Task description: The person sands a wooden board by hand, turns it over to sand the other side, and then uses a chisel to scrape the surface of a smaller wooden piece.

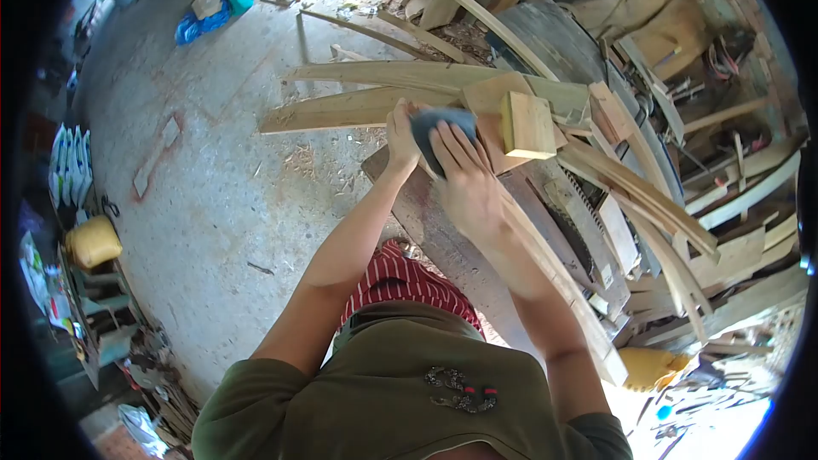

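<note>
My right hand (464,162) lies over a dark grey-blue sheet or pad (443,123), its fingers pressed together on it. On the left side of the sheet, my left hand (401,138) has its fingers closed at the end of a wooden piece that is mostly hidden. A long pale board (558,277) runs from beneath my right forearm toward the lower right. Just right of the hands, a light wooden block (530,125) rests on a flat wooden piece (492,95). Two long boards (332,111) extend left beyond my hands.
A worn wooden bench (426,213) stands under the hands. Curved wooden strips (648,196) are piled at right, near a toothed blade or chain (588,204). Yellow containers (94,243) stand at far left and lower right. Shavings lie on the concrete floor (213,204).
</note>
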Demonstrator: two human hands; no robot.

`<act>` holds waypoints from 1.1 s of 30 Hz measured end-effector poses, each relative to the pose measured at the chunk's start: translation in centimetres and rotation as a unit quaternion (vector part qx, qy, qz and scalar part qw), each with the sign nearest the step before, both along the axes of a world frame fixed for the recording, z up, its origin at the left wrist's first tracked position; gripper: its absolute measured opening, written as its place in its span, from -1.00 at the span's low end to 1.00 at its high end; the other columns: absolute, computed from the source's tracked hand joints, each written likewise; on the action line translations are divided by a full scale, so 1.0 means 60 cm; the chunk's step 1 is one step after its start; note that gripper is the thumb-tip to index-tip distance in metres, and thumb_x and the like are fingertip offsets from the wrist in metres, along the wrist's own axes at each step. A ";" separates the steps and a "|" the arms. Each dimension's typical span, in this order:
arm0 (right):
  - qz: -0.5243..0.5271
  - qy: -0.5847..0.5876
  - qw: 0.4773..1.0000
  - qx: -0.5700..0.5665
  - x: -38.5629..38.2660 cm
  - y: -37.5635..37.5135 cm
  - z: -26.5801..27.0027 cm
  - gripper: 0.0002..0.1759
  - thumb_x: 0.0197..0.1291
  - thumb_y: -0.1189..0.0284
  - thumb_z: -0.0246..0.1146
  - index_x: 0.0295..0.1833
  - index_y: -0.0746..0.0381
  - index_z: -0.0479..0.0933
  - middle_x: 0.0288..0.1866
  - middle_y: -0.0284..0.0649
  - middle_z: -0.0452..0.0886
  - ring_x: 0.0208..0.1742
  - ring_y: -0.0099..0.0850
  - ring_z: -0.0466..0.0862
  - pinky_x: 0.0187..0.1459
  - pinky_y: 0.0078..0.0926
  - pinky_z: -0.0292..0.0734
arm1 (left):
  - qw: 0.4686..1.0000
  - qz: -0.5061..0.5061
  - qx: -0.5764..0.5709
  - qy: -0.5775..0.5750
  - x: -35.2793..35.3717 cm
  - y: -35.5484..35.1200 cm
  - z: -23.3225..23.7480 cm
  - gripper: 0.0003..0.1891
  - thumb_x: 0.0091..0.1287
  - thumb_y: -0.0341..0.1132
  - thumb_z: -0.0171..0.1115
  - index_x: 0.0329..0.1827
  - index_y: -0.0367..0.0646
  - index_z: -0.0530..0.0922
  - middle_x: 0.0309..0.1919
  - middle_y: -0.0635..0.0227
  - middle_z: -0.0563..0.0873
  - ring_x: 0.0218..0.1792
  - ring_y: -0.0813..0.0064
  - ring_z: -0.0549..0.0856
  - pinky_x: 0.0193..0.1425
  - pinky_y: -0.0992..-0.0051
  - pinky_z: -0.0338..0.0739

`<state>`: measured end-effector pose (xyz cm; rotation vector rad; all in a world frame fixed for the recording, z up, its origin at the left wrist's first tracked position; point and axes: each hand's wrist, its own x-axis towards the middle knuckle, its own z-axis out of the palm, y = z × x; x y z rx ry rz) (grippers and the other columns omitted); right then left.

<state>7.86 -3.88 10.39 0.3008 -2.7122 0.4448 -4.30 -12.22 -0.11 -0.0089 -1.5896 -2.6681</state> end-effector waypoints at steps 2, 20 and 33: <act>-0.024 0.017 1.000 -0.007 -0.066 -0.016 -0.022 -0.36 0.04 0.54 0.30 0.33 0.34 0.45 0.38 -0.02 0.49 0.44 -0.18 0.44 0.39 -0.04 0.34 | 0.996 -0.011 0.082 -0.028 -0.013 0.013 -0.029 -0.55 0.57 -0.13 -0.15 -0.25 -0.31 0.60 -0.36 0.27 0.72 -0.40 0.49 0.64 -0.23 0.43 0.55; -0.109 -0.005 0.994 0.012 -0.043 -0.004 -0.026 -0.43 0.18 0.48 0.17 0.34 0.37 0.40 0.44 0.11 0.38 0.49 -0.10 0.38 0.45 0.02 0.25 | 0.988 -0.072 0.074 -0.118 -0.058 -0.002 -0.050 -0.46 0.50 0.07 -0.19 -0.19 -0.22 0.60 -0.25 0.20 0.70 -0.10 0.27 0.69 0.09 0.30 0.56; -0.176 -0.056 0.980 0.079 0.069 0.023 -0.017 -0.40 0.24 0.39 0.04 0.33 0.56 0.37 0.42 0.24 0.37 0.54 -0.01 0.29 0.54 -0.14 0.12 | 0.982 -0.080 0.004 -0.170 -0.040 0.007 -0.012 -0.40 0.56 0.14 -0.35 0.03 -0.23 0.48 -0.07 0.16 0.63 -0.03 0.21 0.69 0.09 0.16 0.59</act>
